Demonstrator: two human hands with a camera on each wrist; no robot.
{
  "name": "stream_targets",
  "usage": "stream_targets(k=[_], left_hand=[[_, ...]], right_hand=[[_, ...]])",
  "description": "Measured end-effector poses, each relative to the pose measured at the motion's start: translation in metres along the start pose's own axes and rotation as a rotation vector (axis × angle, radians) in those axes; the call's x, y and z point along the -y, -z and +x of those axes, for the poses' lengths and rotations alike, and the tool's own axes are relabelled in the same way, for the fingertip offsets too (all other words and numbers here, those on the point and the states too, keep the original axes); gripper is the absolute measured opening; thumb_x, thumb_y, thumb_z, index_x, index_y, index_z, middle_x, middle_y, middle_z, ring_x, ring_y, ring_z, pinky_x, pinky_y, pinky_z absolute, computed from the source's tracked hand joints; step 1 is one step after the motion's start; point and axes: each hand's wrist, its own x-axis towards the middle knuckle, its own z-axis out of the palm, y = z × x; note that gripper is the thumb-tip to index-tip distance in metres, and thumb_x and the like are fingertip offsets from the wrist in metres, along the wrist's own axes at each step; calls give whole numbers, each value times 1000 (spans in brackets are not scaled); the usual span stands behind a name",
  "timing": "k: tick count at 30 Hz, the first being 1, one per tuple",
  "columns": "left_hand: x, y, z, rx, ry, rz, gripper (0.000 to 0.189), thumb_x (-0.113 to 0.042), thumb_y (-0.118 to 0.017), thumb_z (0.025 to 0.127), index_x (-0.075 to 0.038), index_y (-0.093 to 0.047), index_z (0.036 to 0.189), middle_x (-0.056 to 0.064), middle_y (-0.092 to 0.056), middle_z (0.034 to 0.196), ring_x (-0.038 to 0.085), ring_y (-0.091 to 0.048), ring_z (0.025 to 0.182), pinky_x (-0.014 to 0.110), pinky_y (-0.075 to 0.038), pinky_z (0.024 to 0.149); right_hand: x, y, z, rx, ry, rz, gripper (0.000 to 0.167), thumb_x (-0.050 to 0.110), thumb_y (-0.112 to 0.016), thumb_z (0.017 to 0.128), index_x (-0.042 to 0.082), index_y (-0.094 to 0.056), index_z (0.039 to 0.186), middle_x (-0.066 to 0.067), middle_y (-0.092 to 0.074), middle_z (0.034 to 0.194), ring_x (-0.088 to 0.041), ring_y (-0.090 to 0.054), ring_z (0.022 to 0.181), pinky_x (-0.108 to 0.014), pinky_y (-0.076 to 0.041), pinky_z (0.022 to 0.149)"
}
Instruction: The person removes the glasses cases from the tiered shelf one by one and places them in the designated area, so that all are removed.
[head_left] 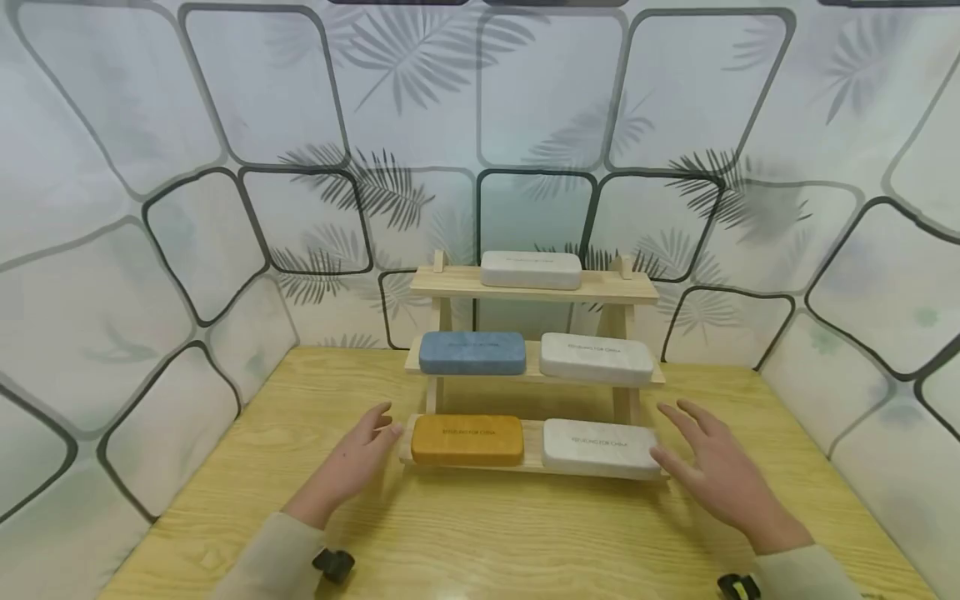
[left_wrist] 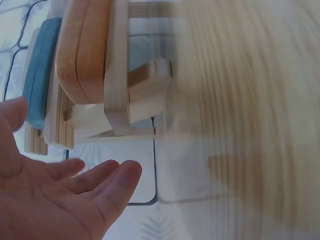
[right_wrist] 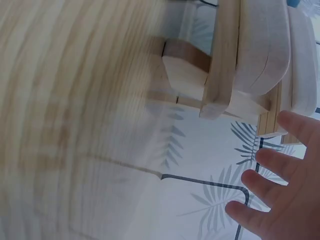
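A three-step wooden rack (head_left: pixel 480 468) carries several oblong cases with printed lids. On its lowest step lie an orange case (head_left: pixel 467 440) at left and a white case (head_left: pixel 598 448) at right. The middle step bears a blue case (head_left: pixel 472 353) and another white case (head_left: pixel 596 358); a third white case (head_left: pixel 531 270) sits on top. My left hand (head_left: pixel 356 461) is beside the rack's lower left end, fingers extended and holding nothing. Opposite it, my right hand (head_left: pixel 716 467) is spread at the lower right end, its thumb close to the white case.
The rack stands on a wood-grain table (head_left: pixel 480 542). Patterned white curtains (head_left: pixel 420 100) with dark outlines and leaf prints enclose the table at the back and both sides. Small upright pegs (head_left: pixel 439 261) rise from the top step's ends.
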Motion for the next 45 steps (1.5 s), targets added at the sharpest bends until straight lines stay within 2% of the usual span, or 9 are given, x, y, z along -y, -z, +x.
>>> stream_targets(k=[5,8,12,19,28,38,45], left_hand=[[4,-4,6,15,87,-194,83,-55,-50,103,-6,-16,161,25,-39,153,41,-55,126,60,-38,108],[7,-8,10,3,118,-233,77,-48,-52,105,-3,-23,159,26,-43,150,36,-59,121,58,-39,108],[9,-13,14,-18,149,-236,64,-38,-51,106,1,-34,155,26,-46,148,34,-58,122,54,-39,109],[11,-20,19,-7,139,-314,56,-26,-51,107,4,-37,153,27,-45,148,35,-55,126,51,-45,105],[14,-25,26,-2,131,-403,55,-15,-51,106,9,-34,152,28,-53,138,30,-60,115,44,-53,94],[25,-30,27,2,123,-496,52,-10,-51,105,9,-35,151,28,-55,136,30,-62,113,41,-56,89],[30,-29,26,62,96,-548,54,-11,-51,107,9,-30,153,28,-52,139,29,-61,114,41,-55,91]], right_hand=[[2,-4,1,18,-11,91,66,42,-62,100,6,-42,153,-27,-34,154,-54,-32,135,-77,-31,98],[2,-7,2,39,-9,129,67,42,-63,100,5,-44,152,-26,-34,155,-53,-31,137,-78,-31,98],[2,-13,3,61,4,161,70,43,-66,98,3,-45,151,-25,-35,153,-51,-32,137,-77,-31,98],[5,-22,4,55,13,207,73,41,-71,95,3,-44,151,-26,-41,147,-50,-38,132,-75,-34,98],[4,-33,6,66,-2,252,84,44,-78,89,0,-42,152,-22,-48,140,-44,-46,128,-68,-41,98],[4,-37,11,109,-47,216,94,54,-82,81,4,-45,151,-19,-49,133,-39,-50,119,-62,-44,96],[10,-39,13,92,-74,182,98,52,-88,73,4,-47,148,-22,-48,131,-41,-50,116,-63,-45,93]])
